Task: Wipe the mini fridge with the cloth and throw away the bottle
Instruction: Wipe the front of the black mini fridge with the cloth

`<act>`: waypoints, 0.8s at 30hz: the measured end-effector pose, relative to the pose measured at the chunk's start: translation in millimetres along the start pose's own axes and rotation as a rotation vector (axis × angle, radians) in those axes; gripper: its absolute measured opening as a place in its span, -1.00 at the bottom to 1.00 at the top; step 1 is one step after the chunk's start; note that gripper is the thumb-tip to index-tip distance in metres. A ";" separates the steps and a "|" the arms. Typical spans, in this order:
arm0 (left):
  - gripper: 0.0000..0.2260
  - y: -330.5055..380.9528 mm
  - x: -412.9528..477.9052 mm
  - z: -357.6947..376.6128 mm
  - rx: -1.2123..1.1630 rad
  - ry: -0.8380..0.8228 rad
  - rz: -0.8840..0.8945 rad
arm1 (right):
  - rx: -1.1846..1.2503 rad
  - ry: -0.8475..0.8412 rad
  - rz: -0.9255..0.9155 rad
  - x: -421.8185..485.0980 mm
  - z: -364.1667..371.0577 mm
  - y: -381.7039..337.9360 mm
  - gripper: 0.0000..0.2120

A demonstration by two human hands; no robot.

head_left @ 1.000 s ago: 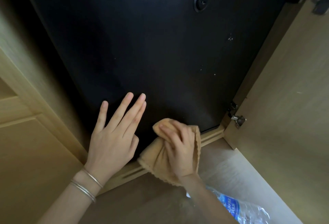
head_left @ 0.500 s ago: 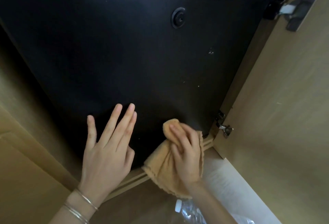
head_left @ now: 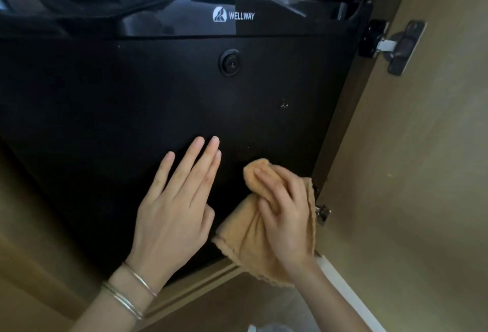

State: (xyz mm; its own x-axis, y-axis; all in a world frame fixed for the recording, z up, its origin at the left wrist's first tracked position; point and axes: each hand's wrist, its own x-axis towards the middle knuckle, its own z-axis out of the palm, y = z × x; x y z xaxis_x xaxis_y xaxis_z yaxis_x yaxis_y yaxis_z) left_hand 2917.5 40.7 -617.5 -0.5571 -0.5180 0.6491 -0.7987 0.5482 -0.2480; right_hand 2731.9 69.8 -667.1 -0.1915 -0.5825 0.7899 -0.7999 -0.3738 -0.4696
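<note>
The black mini fridge (head_left: 132,109) fills the upper middle of the view, its door closed, with a round lock and a WELLWAY logo on top. My left hand (head_left: 174,210) lies flat on the lower door, fingers spread, empty. My right hand (head_left: 284,215) presses a bunched tan cloth (head_left: 243,242) against the door's lower right corner. A few pale specks dot the door above the cloth. At the bottom edge only the cap and a sliver of the clear plastic bottle (head_left: 266,328) show.
The fridge sits inside a wooden cabinet. The open cabinet door (head_left: 412,173) stands close on the right, with metal hinges (head_left: 396,46) at its top and bottom. A wooden panel (head_left: 23,226) flanks the left. Pale floor lies below.
The view has tilted upward, showing the fridge's top and logo and pushing the bottle almost out of frame. Both hands have slid a little higher up the door, the cloth still pressed to it.
</note>
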 end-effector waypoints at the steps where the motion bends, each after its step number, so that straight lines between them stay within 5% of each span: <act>1: -0.44 -1.9 0.6 -1.2 -0.003 0.005 0.007 | 0.017 0.056 0.017 9.5 -4.9 -2.5 -0.58; 6: -0.43 -3.5 2.0 -5.4 -0.003 -0.015 0.013 | 0.010 0.251 0.054 58.0 5.2 -24.9 -0.58; 12: -0.44 -0.5 4.9 -2.7 0.008 -0.008 0.011 | -0.083 -0.074 -0.116 8.0 -2.8 4.9 -0.61; 18: -0.46 2.6 19.5 -2.6 -0.005 0.032 0.018 | -0.002 0.284 0.045 98.8 -43.0 2.4 -0.60; 24: -0.46 3.7 23.0 0.0 -0.006 0.047 0.016 | -0.111 0.232 -0.113 85.6 -17.4 2.7 -0.55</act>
State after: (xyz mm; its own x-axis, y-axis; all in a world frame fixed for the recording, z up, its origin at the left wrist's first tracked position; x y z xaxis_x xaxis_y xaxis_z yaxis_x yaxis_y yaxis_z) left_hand 2901.7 30.8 -603.4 -0.5581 -0.4777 0.6785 -0.7886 0.5598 -0.2545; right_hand 2703.4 31.5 -593.8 -0.2125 -0.3559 0.9100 -0.8787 -0.3379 -0.3373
